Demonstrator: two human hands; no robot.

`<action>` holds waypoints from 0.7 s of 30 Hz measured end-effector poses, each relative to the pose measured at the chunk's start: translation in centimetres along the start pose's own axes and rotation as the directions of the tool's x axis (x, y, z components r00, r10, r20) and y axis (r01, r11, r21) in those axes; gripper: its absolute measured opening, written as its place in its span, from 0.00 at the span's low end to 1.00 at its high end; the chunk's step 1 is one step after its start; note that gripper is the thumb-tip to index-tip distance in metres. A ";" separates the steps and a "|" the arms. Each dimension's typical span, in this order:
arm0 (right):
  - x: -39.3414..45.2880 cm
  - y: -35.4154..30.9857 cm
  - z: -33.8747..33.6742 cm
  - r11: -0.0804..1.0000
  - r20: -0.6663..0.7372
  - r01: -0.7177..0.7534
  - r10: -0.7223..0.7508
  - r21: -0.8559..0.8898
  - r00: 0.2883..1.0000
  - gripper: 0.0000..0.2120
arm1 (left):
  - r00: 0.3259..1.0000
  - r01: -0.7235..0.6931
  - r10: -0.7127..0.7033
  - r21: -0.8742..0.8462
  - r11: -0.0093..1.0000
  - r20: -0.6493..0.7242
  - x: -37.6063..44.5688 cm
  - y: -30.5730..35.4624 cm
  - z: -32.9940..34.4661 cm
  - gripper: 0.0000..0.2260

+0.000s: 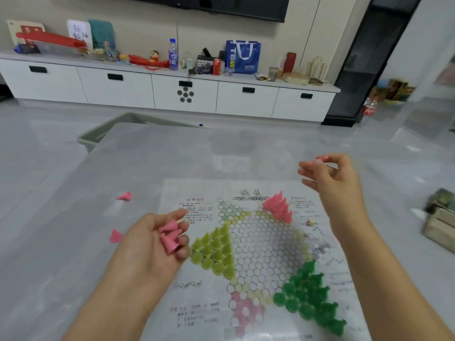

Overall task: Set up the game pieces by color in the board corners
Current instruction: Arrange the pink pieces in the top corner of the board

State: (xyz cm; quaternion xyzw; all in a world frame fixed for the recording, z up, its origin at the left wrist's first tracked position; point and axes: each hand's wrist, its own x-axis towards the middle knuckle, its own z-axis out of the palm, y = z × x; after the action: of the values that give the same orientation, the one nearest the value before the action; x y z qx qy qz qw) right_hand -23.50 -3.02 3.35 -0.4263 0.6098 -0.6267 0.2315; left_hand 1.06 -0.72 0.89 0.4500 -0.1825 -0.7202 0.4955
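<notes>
A paper game board (261, 244) with a star of hexagonal cells lies on the grey table. Yellow-green cone pieces (214, 249) fill its left corner, dark green pieces (310, 296) its lower right corner, and several pink pieces (279, 206) stand in the upper right corner. My left hand (152, 244) is palm up left of the board and holds several pink pieces (170, 236) in its curled fingers. My right hand (330, 175) is raised above the board's upper right and pinches one pink piece (320, 159) at its fingertips.
Two loose pink pieces (125, 196) (115, 236) lie on the table left of the board. A small die (310, 222) sits by the board's right side. A box (440, 222) stands at the right edge. A grey bin (110, 134) is beyond the table.
</notes>
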 end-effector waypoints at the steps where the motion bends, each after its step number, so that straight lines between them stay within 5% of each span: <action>1: 0.2 0.6 0.1 0.996 0.022 0.020 -0.018 -0.088 1.000 0.04 | 1.000 0.006 -0.006 -0.005 1.000 0.009 0.0 0.0 0.1 0.10; 5: 0.8 2.5 0.4 0.869 0.161 0.174 -0.110 -0.463 0.981 0.02 | 1.000 -0.017 0.017 0.044 0.999 -0.003 0.2 -0.4 0.3 0.10; 13: 0.9 3.1 0.9 0.867 0.339 0.216 -0.059 -0.449 0.939 0.01 | 0.999 -0.040 0.038 0.077 0.996 0.026 0.4 -0.8 0.3 0.09; 18: 1.0 4.5 1.5 0.546 0.547 0.458 -0.001 -0.701 0.837 0.04 | 0.998 -0.051 0.048 0.099 0.994 0.033 0.2 -0.9 0.7 0.09; 21: 0.9 5.0 1.8 0.492 0.560 0.488 -0.001 -0.721 0.829 0.06 | 0.998 -0.054 0.050 0.098 0.994 0.042 0.2 -1.0 0.6 0.08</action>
State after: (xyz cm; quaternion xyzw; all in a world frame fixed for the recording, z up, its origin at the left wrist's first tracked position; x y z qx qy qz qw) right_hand -23.69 -5.49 -1.37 -0.7121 0.6842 -0.1504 0.0469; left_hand -0.03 -0.59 0.40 0.4547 -0.2392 -0.7060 0.4874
